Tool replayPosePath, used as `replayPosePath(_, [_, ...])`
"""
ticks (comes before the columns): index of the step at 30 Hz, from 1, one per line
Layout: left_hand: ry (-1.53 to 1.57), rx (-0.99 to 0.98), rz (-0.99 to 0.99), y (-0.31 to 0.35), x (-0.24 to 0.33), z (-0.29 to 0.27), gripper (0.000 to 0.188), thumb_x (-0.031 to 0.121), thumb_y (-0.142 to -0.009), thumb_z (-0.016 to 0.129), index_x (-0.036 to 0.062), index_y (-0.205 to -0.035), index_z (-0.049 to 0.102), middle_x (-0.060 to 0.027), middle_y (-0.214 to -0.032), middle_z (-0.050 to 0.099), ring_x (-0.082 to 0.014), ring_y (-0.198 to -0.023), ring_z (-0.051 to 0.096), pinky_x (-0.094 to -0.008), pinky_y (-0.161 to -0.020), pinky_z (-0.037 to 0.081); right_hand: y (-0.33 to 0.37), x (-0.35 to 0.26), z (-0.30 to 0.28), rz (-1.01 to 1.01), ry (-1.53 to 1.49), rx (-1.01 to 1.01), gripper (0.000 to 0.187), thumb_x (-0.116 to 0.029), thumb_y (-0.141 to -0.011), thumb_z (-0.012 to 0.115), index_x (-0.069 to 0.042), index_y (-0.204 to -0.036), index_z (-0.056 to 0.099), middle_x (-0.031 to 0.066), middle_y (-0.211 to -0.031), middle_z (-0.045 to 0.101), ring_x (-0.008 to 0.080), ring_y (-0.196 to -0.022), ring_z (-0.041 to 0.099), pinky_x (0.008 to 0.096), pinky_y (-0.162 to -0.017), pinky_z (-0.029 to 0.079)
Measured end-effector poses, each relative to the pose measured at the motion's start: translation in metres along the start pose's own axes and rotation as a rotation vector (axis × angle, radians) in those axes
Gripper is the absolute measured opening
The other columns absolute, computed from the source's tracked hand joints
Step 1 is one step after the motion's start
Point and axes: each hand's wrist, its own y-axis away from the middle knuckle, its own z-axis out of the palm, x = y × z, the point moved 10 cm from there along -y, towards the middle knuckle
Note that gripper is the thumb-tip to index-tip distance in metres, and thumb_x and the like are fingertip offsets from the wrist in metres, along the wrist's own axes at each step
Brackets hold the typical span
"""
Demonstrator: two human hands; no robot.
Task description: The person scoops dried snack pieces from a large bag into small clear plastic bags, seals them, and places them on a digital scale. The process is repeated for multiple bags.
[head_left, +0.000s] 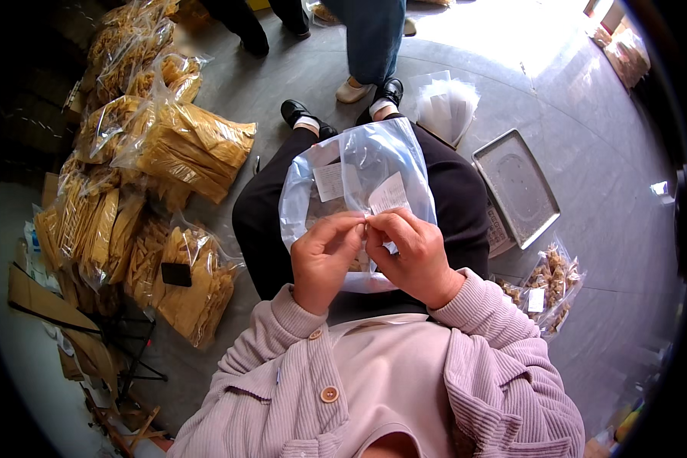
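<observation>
A clear plastic bag (297,195) lies across my lap, with some paper slips showing on or through it. Over its middle, my left hand (324,252) and my right hand (416,256) meet, thumbs and forefingers pinched together. A small printed paper label (390,195) sticks up from my right fingertips, its lower corner between the two hands. Whatever tiny piece my left fingertips pinch is too small to make out. Another white paper slip (329,183) sits flat at the bag's left part, beyond my left hand.
Bags of dried yellow sheets (194,145) are piled along the left, a dark phone-like rectangle (177,275) on one. A metal tray (517,187) lies on the floor to the right, near clear bags (446,107) and a bag of brown pieces (549,286). Another person's legs (374,38) stand ahead.
</observation>
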Motion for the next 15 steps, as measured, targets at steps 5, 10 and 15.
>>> replayPosePath(5, [0.237,0.011,-0.165,0.001,-0.008,0.005,0.016,0.005,-0.098,0.065,-0.0018,-0.111,0.070,-0.0072,-0.102,0.072,-0.0114,-0.088,0.068,-0.0264,-0.077,0.060,0.000,0.011,-0.004,0.100,-0.166,0.057,0.017,0.000,-0.081,0.073,0.000,-0.096,0.065,0.0102,-0.084,0.067,0.0221,-0.070,0.071,0.0285,-0.062,0.057])
replayPosePath(10, [0.363,-0.020,-0.332,0.003,-0.022,0.009,0.020,0.010,-0.099,0.063,-0.0001,-0.115,0.069,-0.0098,-0.107,0.072,-0.0175,-0.096,0.071,-0.0311,-0.086,0.060,0.003,0.028,-0.002,0.244,-0.308,0.077,0.009,0.005,-0.085,0.069,0.002,-0.094,0.067,0.0056,-0.083,0.070,0.0101,-0.074,0.071,0.0231,-0.069,0.057])
replayPosePath(15, [0.482,0.032,-0.404,0.006,-0.032,0.005,0.020,0.014,-0.099,0.064,0.0016,-0.113,0.070,-0.0101,-0.108,0.072,-0.0185,-0.097,0.072,-0.0325,-0.084,0.061,0.015,0.054,0.012,0.511,-0.617,0.054,0.005,0.000,-0.093,0.066,0.004,-0.096,0.067,0.0042,-0.088,0.072,0.0082,-0.081,0.069,0.0222,-0.074,0.057])
